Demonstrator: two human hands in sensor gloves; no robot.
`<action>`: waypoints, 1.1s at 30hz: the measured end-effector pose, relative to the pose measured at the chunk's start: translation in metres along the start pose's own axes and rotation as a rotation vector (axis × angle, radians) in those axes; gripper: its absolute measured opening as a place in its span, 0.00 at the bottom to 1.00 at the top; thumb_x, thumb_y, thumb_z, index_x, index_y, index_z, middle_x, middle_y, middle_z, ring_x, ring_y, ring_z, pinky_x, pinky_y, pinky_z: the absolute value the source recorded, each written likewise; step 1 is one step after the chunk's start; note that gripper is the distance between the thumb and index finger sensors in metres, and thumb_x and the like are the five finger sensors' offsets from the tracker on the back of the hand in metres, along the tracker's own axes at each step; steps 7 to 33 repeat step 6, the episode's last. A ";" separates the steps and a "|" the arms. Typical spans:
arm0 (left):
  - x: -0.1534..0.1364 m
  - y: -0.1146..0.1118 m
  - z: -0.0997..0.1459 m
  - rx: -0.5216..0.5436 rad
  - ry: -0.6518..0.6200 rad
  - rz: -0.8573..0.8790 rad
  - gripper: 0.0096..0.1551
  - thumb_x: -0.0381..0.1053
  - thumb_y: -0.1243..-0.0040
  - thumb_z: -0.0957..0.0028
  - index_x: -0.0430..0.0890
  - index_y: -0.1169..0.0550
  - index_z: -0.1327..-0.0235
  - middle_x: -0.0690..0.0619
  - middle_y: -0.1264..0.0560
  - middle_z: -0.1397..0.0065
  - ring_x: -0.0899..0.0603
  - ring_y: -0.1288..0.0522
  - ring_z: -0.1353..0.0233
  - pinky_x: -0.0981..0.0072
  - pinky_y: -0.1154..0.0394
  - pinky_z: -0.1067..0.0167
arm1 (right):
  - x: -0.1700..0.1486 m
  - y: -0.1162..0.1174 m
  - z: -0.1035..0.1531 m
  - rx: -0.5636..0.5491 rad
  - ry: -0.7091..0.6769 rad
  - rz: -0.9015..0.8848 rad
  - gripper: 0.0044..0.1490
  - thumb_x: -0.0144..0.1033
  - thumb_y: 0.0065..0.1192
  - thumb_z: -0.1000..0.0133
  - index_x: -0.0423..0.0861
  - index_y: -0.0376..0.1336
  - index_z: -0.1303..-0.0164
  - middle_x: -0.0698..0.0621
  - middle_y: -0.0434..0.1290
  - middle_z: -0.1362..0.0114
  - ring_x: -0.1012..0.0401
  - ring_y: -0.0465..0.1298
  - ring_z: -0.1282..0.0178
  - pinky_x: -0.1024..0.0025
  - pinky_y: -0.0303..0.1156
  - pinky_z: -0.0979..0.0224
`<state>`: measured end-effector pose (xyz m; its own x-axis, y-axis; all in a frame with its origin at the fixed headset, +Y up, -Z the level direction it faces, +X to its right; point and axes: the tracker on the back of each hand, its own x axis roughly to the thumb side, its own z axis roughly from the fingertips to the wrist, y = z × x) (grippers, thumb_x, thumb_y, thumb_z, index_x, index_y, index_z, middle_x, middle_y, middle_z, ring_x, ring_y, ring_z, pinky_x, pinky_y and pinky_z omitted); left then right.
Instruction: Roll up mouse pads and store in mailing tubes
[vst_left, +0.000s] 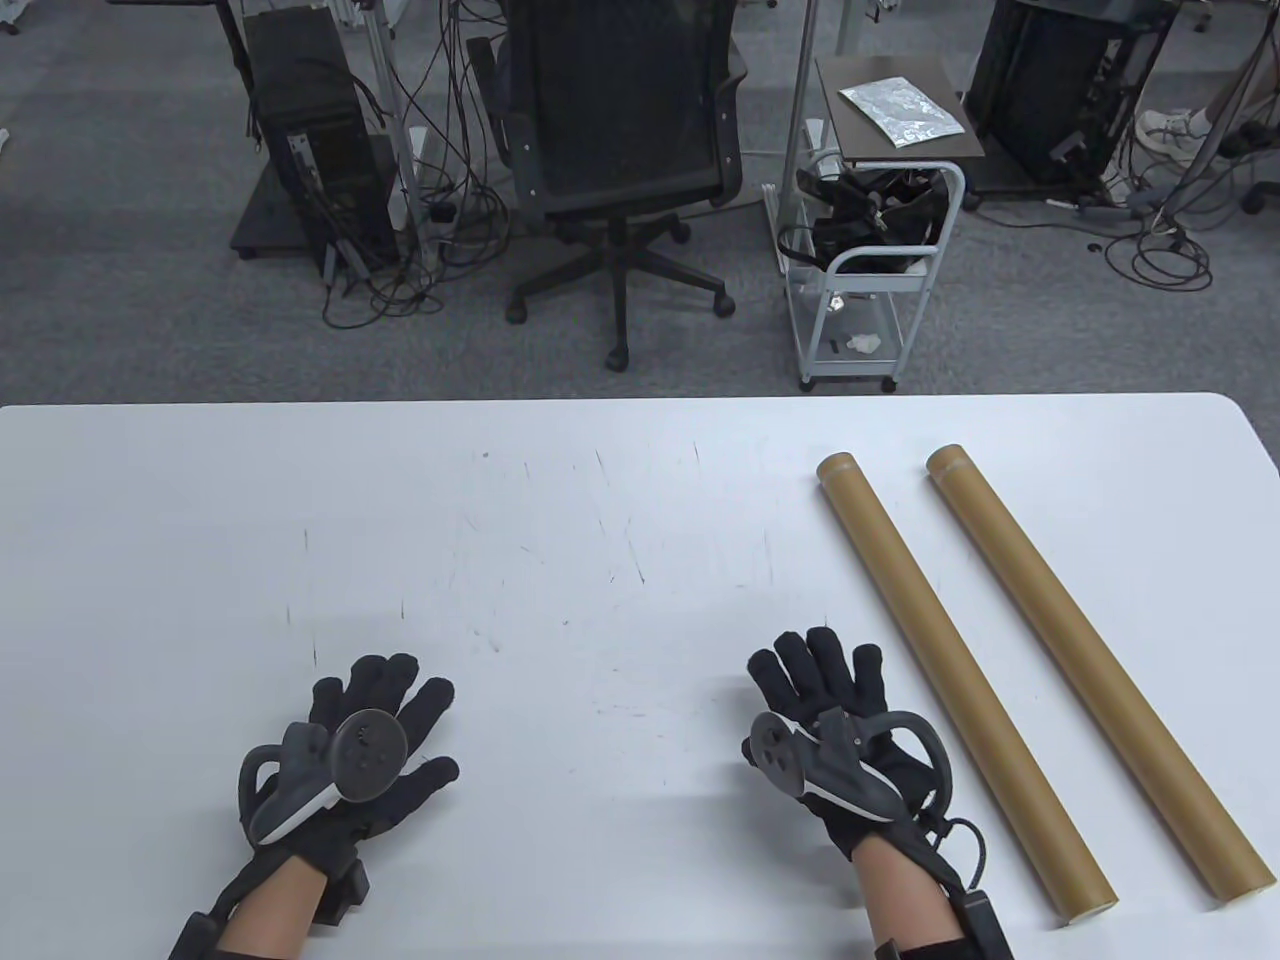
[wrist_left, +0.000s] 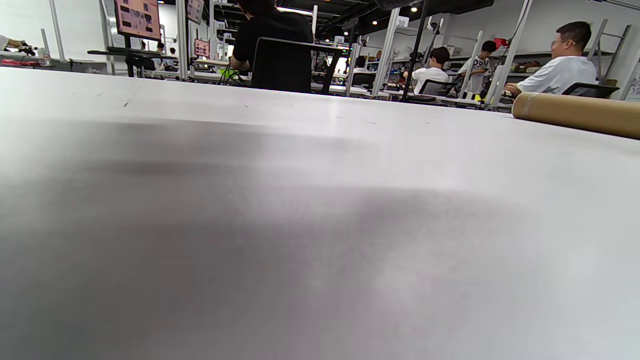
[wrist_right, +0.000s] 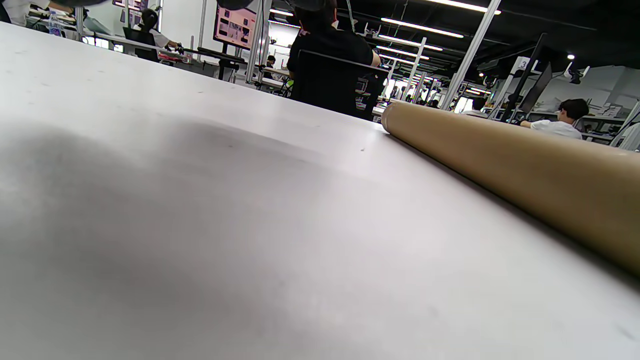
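- Both gloved hands are lying flat at the near edge of the white table, left hand and right hand, fingers stretched out and released, gripping nothing.
- Two brown mailing tubes are lying on the right side of the table, running parallel and well apart from each other: the nearer tube is sitting just beside the right hand without touching it, the farther tube beyond it.
- No mouse pad is showing in any view, so the rolling step has nothing to start on yet; I'm judging the task either barely begun or already packed away, and I cannot tell which.
- Risk from here: those tubes are round and lying loose, so a careless nudge from the right hand could be sending one rolling toward the table's right edge.
- Whether the tube ends are capped I cannot tell, which could be stalling any loading.
- Beyond the table an office chair and a small white cart are standing on the carpet, well clear of the work.
- Nothing is blocking the right hand's path to the nearer tube.
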<state>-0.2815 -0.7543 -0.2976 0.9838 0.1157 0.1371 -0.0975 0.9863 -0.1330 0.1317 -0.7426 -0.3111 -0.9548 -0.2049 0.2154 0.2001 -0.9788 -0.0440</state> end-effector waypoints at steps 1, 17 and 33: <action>0.000 0.000 0.000 -0.002 0.000 -0.006 0.48 0.78 0.54 0.63 0.73 0.45 0.23 0.64 0.56 0.12 0.49 0.60 0.10 0.44 0.58 0.13 | 0.000 0.000 0.000 0.001 0.000 0.001 0.53 0.66 0.44 0.49 0.58 0.39 0.15 0.52 0.38 0.08 0.48 0.35 0.11 0.40 0.33 0.15; -0.001 0.001 0.001 0.001 0.010 0.008 0.48 0.78 0.54 0.63 0.73 0.45 0.23 0.64 0.56 0.12 0.48 0.60 0.10 0.44 0.58 0.13 | 0.000 0.003 0.001 0.015 0.002 0.009 0.53 0.65 0.44 0.49 0.58 0.39 0.15 0.52 0.40 0.09 0.48 0.36 0.11 0.40 0.34 0.15; -0.001 0.001 0.001 0.001 0.010 0.008 0.48 0.78 0.54 0.63 0.73 0.45 0.23 0.64 0.56 0.12 0.48 0.60 0.10 0.44 0.58 0.13 | 0.000 0.003 0.001 0.015 0.002 0.009 0.53 0.65 0.44 0.49 0.58 0.39 0.15 0.52 0.40 0.09 0.48 0.36 0.11 0.40 0.34 0.15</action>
